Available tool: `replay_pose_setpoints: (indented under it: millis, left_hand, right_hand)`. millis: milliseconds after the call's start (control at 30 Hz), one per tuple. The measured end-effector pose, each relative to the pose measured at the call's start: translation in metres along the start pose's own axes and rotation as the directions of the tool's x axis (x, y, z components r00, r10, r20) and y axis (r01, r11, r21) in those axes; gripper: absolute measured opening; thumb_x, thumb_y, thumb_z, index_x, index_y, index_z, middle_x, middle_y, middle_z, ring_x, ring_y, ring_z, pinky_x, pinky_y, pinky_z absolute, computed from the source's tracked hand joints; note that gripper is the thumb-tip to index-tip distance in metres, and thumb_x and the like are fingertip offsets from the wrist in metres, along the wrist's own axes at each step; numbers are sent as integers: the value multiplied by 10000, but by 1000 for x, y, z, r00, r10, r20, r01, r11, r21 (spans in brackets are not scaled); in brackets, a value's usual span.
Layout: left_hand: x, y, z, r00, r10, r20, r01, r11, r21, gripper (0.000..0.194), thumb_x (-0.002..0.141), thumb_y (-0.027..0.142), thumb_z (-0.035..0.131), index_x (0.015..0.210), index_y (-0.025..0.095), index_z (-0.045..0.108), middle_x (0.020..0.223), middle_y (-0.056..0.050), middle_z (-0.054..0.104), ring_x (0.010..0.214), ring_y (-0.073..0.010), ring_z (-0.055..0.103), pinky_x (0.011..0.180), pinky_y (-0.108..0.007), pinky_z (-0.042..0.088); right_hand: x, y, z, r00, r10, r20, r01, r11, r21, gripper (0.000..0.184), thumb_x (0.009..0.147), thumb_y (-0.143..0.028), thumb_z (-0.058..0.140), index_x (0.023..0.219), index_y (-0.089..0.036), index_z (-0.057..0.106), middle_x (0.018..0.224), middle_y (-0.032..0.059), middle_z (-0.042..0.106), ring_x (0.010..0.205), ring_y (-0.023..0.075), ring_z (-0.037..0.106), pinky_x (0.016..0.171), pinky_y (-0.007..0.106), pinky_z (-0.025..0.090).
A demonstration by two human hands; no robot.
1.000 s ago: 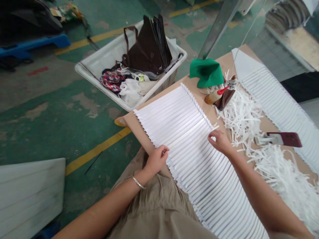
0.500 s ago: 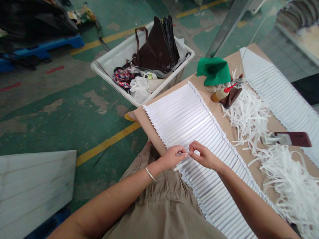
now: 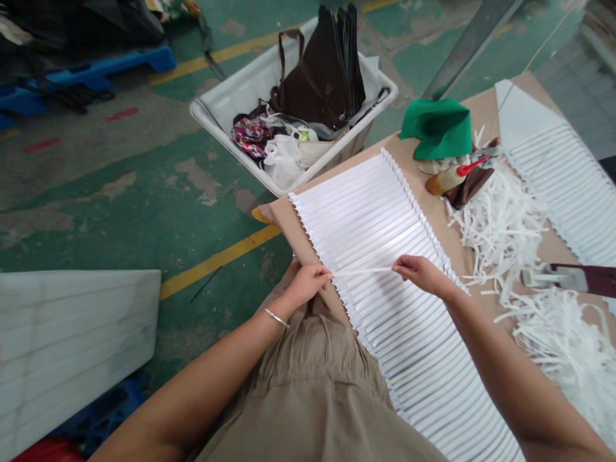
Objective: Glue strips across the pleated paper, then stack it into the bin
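A thin white strip (image 3: 363, 271) is stretched between my two hands, above a long row of overlapping white folded pieces (image 3: 359, 199) on the brown-covered table. My left hand (image 3: 312, 282) pinches the strip's left end near the row's left edge. At the other end, the fingers of my right hand (image 3: 418, 273) are closed on the strip, over the row's right part. Beyond my right forearm lies a loose heap of white strips (image 3: 503, 215).
A white bin (image 3: 212, 125) with dark brown bags and cloth stands past the table's far edge. On the table are a green piece (image 3: 437, 128), a red-tipped bottle (image 3: 443, 181), a dark red phone (image 3: 594, 279) and a second white row (image 3: 565, 163). A metal post (image 3: 466, 51) rises behind.
My hands came together over the row, then drew apart with a white strip pulled straight between them. The view has shifted, so the table and bin appear farther right.
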State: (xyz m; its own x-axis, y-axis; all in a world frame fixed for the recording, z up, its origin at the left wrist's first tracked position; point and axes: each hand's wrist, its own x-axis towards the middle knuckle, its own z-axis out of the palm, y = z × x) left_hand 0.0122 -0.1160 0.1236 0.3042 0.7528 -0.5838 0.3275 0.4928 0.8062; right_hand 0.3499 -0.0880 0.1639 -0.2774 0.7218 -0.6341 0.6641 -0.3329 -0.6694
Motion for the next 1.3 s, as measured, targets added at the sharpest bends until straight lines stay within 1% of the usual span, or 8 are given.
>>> replay_pose_setpoints:
  millis: [233, 400, 467, 567, 733, 900, 1067, 1300]
  left_hand:
    - [18, -6, -2, 982, -85, -166, 82, 996, -27, 198, 819, 272, 591, 658, 160, 566, 499, 18, 578, 462, -108, 520, 510, -220, 400]
    - [35, 1, 11, 972, -204, -116, 173, 957, -231, 109, 865, 186, 516, 769, 152, 554, 629, -15, 663, 474, -111, 603, 487, -213, 441]
    - [40, 6, 16, 968, -218, -127, 186, 956, -227, 93, 874, 177, 515, 787, 158, 540, 629, -9, 664, 471, -107, 605, 481, -206, 433]
    - [45, 10, 21, 950, -229, -213, 206, 971, -123, 132, 873, 215, 547, 751, 174, 515, 559, 19, 618, 425, -101, 563, 449, -201, 393]
    - [52, 9, 26, 941, -209, -268, 209, 978, -28, 126, 872, 197, 521, 750, 171, 534, 578, 11, 628, 425, -97, 544, 435, -203, 367]
    - [57, 3, 29, 926, -226, -301, 234, 972, -12, 131, 871, 199, 512, 743, 175, 525, 567, 10, 620, 419, -102, 548, 422, -202, 360]
    - [61, -2, 30, 914, -247, -320, 262, 965, 1, 138, 862, 234, 547, 737, 179, 532, 539, 20, 610, 409, -99, 536, 430, -200, 352]
    - [65, -4, 30, 911, -253, -325, 277, 960, 29, 153, 869, 247, 519, 732, 182, 536, 559, 9, 620, 423, -109, 550, 436, -212, 362]
  right_hand:
    - [32, 26, -44, 988, 0, -152, -28, 983, -181, 324, 824, -506, 574, 803, -193, 656, 667, 9, 651, 655, 162, 597, 630, 269, 441]
    - [56, 39, -75, 948, 17, -319, -84, 977, -196, 340, 800, -512, 605, 804, -175, 651, 645, 24, 666, 600, 158, 589, 581, 262, 439]
    - [65, 39, -84, 941, 14, -339, -82, 978, -189, 307, 815, -471, 590, 824, -172, 657, 679, 35, 687, 600, 154, 595, 584, 263, 445]
    - [76, 33, -95, 923, 15, -385, -102, 973, -208, 276, 815, -441, 592, 817, -174, 663, 680, 33, 692, 585, 149, 592, 576, 261, 439]
    - [89, 20, -105, 875, 11, -484, -162, 949, -271, 269, 787, -443, 637, 752, -177, 654, 614, 23, 668, 541, 144, 555, 523, 252, 384]
    - [100, 17, -111, 875, -16, -484, -155, 938, -311, 233, 824, -380, 583, 746, -175, 663, 663, 47, 696, 576, 153, 580, 554, 261, 404]
    - [109, 20, -115, 844, -18, -536, -182, 930, -318, 224, 781, -398, 642, 756, -177, 663, 630, 35, 679, 580, 163, 579, 558, 268, 403]
    - [117, 23, -114, 834, -30, -551, -184, 926, -331, 211, 805, -361, 598, 762, -169, 676, 655, 52, 685, 578, 161, 563, 560, 269, 403]
